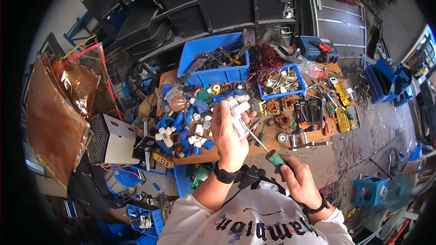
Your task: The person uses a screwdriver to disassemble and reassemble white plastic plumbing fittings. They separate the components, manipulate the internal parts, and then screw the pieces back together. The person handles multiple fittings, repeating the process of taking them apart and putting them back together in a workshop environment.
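Note:
Raised over the front of the wooden workbench, my left hand (228, 138) is closed around a white plastic piece (238, 118) with block-like arms; its exact kind is hard to make out. My right hand (300, 182), lower and to the right, grips a screwdriver (274, 157) by its green handle. The shaft slants up and left, and its tip meets the white piece or lies right beside it; the fingers partly hide that spot. Behind my left hand, white and blue pipe fittings (198, 139) lie heaped on the bench.
A large blue bin (215, 77) of tools stands at the back of the workbench (268, 146). Right of it is a blue tray (282, 94) of metal bits. Pliers, hex keys (309, 112) and a yellow bit case (341, 118) lie right. A red drill (325, 50) rests far right.

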### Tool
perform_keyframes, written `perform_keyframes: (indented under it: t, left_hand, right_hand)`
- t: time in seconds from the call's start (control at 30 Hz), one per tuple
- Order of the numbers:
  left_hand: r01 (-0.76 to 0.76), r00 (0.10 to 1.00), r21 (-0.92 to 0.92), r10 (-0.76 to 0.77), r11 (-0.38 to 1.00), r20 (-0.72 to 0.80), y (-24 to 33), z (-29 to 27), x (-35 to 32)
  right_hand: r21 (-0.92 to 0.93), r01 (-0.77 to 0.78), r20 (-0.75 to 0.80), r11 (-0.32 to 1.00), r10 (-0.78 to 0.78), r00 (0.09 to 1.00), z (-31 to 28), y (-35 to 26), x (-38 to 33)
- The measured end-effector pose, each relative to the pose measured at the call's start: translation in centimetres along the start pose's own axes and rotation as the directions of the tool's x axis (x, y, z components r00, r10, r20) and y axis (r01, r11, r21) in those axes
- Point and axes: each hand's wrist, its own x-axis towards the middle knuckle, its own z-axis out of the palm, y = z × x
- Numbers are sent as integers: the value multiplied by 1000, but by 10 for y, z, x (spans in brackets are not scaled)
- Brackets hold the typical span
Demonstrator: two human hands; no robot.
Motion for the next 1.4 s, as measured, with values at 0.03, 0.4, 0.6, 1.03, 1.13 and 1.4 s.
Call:
perform_keyframes:
  t: [0.03,0.4,0.6,1.03,1.13,1.4]
  left_hand:
    - [-1,1000,-8,1,1000,-6,2,-5,2]
    - [17,998,-89,-21,996,-52,40,-43,41]
    - [66,998,-153,-65,986,11,63,-70,69]
    - [181,983,-195,-180,964,19,95,-108,102]
    - [188,982,-190,-186,964,31,97,-113,109]
    - [211,977,-209,-203,955,59,100,-113,119]
  right_hand:
    - [35,-45,14,998,45,999,4,-2,2]
    - [-492,157,-217,856,-295,931,70,-33,35]
    - [-63,-131,-36,989,129,991,91,-45,52]
    - [-471,26,-293,882,-184,938,171,-87,73]
    - [-338,-4,-160,941,-54,986,168,-73,78]
    - [-479,-16,-276,878,-134,952,187,-88,83]
